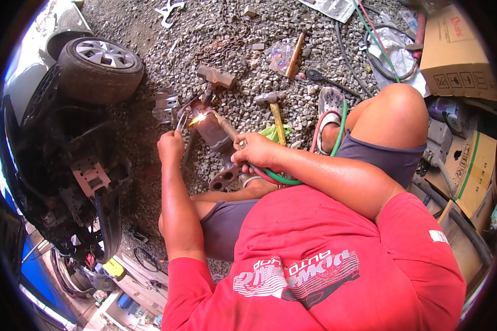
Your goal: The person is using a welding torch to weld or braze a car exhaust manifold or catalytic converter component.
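My right hand is wrapped round the handle of a gas torch, with a green hose and a red hose trailing from it. At its tip a bright yellow-white flame meets a rusty metal exhaust part, which has a flange with holes at its near end. My left hand is closed on a thin, silver two-pronged tool, whose tips are close to the flame. The glare hides the exact spot being heated.
A car's wheel and its dark underside stand at left. On the gravel lie a sledgehammer head, a yellow-handled hammer, a ratchet and a wooden handle. Cardboard boxes and hoses are at right.
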The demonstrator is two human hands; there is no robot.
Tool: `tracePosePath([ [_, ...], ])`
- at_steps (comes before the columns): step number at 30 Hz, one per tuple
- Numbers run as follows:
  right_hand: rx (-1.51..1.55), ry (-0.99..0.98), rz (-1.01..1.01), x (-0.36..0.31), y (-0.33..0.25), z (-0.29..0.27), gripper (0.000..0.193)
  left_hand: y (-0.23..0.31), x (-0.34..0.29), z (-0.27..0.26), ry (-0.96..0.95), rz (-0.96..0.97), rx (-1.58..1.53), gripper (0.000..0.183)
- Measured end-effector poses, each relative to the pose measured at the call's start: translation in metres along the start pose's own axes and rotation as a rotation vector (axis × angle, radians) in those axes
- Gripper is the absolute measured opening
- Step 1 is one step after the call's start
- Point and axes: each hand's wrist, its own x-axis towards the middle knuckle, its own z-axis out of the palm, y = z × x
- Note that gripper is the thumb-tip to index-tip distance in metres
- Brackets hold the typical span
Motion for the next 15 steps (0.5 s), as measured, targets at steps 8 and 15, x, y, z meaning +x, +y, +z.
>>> tracePosePath([
  [8,-0.001,-0.008,-0.004,-0.0004,0.0009,0.0002,0.024,0.0019,-0.0009,-0.0028,-0.024,-0.013,-0.008,0.041],
  [15,-0.006,-0.003,-0.002,-0.0039,-0.0021,0.0006,0.023,0.0013,-0.0001,-0.0023,-0.019,-0.005,0.001,0.041],
])
